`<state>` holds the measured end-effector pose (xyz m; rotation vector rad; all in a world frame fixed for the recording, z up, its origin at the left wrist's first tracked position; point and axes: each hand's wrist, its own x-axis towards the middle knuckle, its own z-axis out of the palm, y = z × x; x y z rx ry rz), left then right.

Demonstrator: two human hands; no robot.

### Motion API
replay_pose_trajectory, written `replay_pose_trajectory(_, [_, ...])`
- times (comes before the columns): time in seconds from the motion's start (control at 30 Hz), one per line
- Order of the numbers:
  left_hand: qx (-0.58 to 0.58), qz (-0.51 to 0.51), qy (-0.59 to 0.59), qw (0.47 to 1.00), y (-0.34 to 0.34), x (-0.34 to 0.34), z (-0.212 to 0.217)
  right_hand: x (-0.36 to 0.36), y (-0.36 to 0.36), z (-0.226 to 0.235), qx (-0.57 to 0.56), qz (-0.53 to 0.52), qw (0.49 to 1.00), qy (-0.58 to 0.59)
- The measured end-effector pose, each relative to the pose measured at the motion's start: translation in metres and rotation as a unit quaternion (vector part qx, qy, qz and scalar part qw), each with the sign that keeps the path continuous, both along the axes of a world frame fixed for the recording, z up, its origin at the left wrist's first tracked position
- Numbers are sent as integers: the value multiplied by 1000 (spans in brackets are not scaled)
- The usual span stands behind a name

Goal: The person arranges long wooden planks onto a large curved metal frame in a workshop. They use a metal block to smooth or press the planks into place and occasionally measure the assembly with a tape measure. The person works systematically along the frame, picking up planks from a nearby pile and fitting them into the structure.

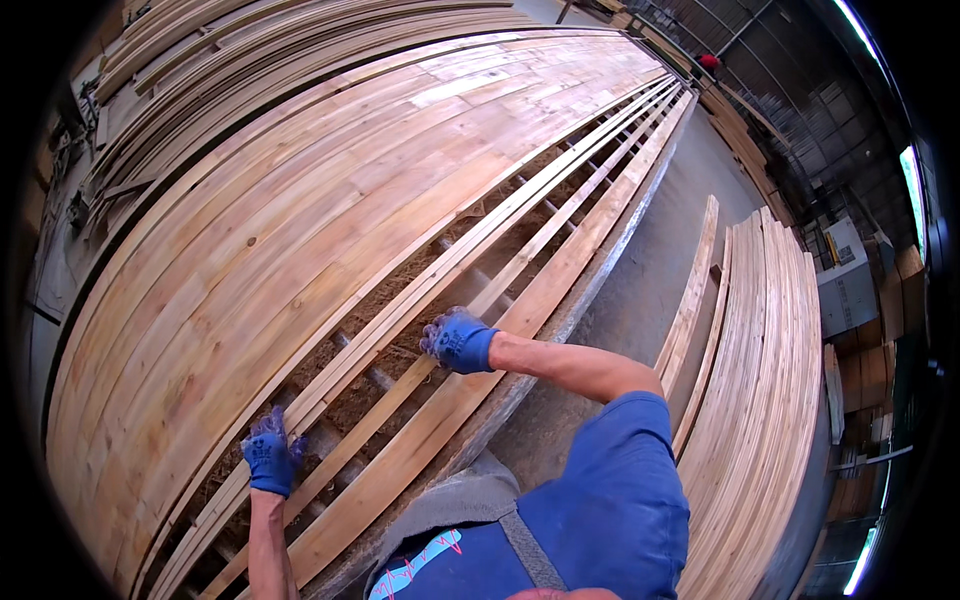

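My left hand (270,455), in a blue work glove, rests at a pair of long narrow wooden strips (345,378), with its thumb and fingers apart. Farther along, my right hand (460,340), gloved the same way, lies across a single wooden strip (375,412), its fingers curled over the far edge; its thumb is hidden. A wider board (425,437) runs along the near side, closest to my body. Past the strips spreads a broad panel of joined planks (260,255). Dark gaps with crossbars and debris show between the strips.
Stacked long boards (755,400) lie on the right, beside a loose plank (690,290). More lumber (240,60) is piled beyond the panel. A pale metal edge (600,265) borders the bed. A light grey box (848,280) stands at the far right, and concrete floor (715,165) lies between.
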<state>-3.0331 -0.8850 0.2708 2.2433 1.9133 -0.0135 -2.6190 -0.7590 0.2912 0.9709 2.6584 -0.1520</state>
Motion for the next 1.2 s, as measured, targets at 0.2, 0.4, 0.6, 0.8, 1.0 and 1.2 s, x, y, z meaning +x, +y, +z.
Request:
replay_pose_trajectory(0.2, [167, -59, -62, 982, -8, 16, 13, 12, 12, -9, -42, -7, 999, -10])
replay_pose_trajectory(0.4, [95, -100, -67, 988, -38, 51, 52, 24, 29, -5, 35, 2, 988, 147])
replay_pose_trajectory(0.6, [93, -72, -60, 991, -35, 46, 2, 22, 28, -5, 41, -35, 998, 41])
replay_pose_trajectory(0.8, [134, 16, -37, 990, -34, 62, 0, -80, 51, 51, 44, 3, 947, 319])
replay_pose_trajectory(1.0, [213, 46, -34, 975, -57, 52, -1, -147, 87, -23, 90, 120, 943, 298])
replay_pose_trajectory(1.2, [227, 188, 8, 956, -105, 45, -24, -109, 97, -24, 19, 140, 976, 165])
